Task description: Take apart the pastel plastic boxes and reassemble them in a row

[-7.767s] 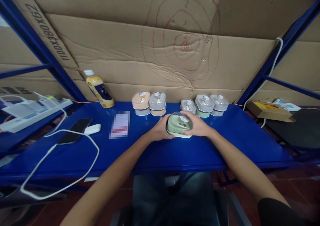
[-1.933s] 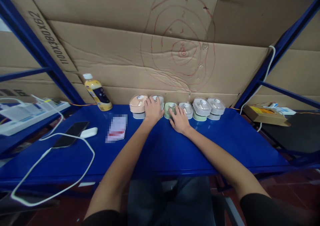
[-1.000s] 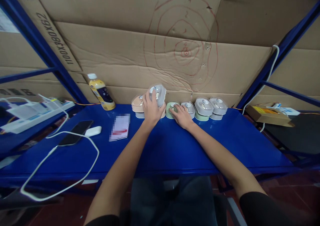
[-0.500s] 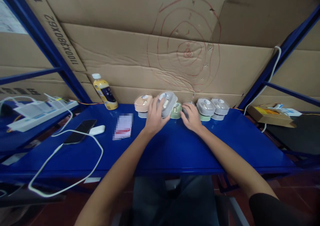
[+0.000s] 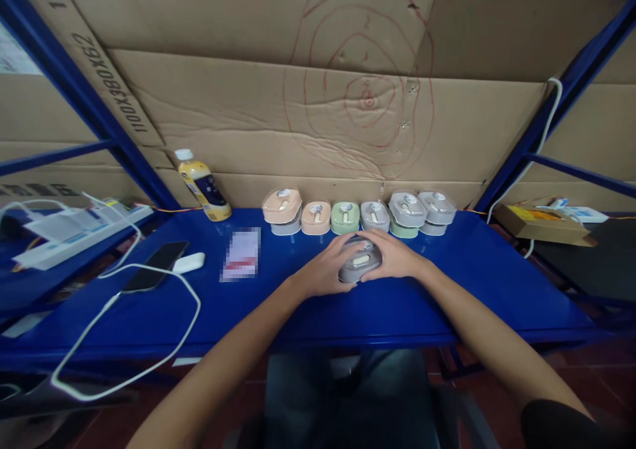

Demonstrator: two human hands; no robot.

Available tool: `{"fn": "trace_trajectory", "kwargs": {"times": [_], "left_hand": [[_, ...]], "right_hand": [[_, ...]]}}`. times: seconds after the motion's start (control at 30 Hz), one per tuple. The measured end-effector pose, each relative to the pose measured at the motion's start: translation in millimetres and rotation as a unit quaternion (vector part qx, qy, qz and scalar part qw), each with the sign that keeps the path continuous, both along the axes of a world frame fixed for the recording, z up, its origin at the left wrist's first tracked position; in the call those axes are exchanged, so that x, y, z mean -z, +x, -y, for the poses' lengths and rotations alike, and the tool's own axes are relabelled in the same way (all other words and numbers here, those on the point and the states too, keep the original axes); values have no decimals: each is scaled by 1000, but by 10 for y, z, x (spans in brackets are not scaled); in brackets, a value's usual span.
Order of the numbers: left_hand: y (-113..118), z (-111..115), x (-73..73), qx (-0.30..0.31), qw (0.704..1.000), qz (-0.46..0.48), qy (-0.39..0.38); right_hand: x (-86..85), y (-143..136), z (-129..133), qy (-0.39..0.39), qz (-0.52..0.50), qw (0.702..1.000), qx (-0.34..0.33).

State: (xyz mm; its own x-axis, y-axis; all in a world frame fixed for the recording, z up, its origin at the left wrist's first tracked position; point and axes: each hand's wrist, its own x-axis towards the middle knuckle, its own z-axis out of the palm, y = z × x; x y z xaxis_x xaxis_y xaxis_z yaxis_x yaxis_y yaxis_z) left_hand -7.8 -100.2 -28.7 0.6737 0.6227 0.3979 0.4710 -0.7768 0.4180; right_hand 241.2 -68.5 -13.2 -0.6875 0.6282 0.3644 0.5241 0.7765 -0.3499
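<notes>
A small grey lidded container [image 5: 362, 261] with a clear top and a pale tab is between my hands, near the middle of the blue table. My left hand [image 5: 322, 268] wraps round its left side, thumb at the near edge. My right hand [image 5: 397, 255] curves round its right side, fingers meeting the left ones at the back. Just behind stand single containers in a row: pink [image 5: 316, 218], green [image 5: 344, 219] and grey [image 5: 375, 217]. At the row's left end a pink container [image 5: 282, 206] sits on a grey one [image 5: 286, 228].
Two stacks, grey on green [image 5: 407, 212] and grey on grey [image 5: 437, 212], end the row at right. A yellow bottle [image 5: 203, 187], pixelated card [image 5: 241, 253], phone [image 5: 156, 267], white case [image 5: 189, 262] and looping white cable [image 5: 199, 316] lie left. Cardboard [image 5: 223, 98] closes the back.
My left hand has brought the grey container down from the row towards me. My right hand has left the row's grey container and joined it. The single pink container now shows.
</notes>
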Motion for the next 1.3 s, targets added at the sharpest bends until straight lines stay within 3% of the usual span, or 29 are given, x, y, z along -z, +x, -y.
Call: {"fn": "trace_trajectory", "kwargs": {"times": [0.17, 0.3, 0.6, 0.8, 1.0, 1.3], "left_hand": [[-36, -102, 82, -77, 985, 76, -133], [-51, -173, 133, -91, 977, 97, -164], [-85, -193, 148, -91, 983, 78, -142], [-111, -171, 107, -70, 993, 22, -96], [-104, -165, 128, -51, 995, 17, -81], [-131, -167, 76, -94, 992, 46, -74]], "right_hand": [[-29, -83, 76, -10, 24, 997, 68], [-20, -83, 84, -19, 31, 996, 80], [-77, 105, -68, -25, -30, 996, 75], [-121, 323, -246, 6, -122, 983, 134], [-77, 281, -271, 57, -166, 971, 164], [-42, 244, -255, 63, -178, 968, 168]]}}
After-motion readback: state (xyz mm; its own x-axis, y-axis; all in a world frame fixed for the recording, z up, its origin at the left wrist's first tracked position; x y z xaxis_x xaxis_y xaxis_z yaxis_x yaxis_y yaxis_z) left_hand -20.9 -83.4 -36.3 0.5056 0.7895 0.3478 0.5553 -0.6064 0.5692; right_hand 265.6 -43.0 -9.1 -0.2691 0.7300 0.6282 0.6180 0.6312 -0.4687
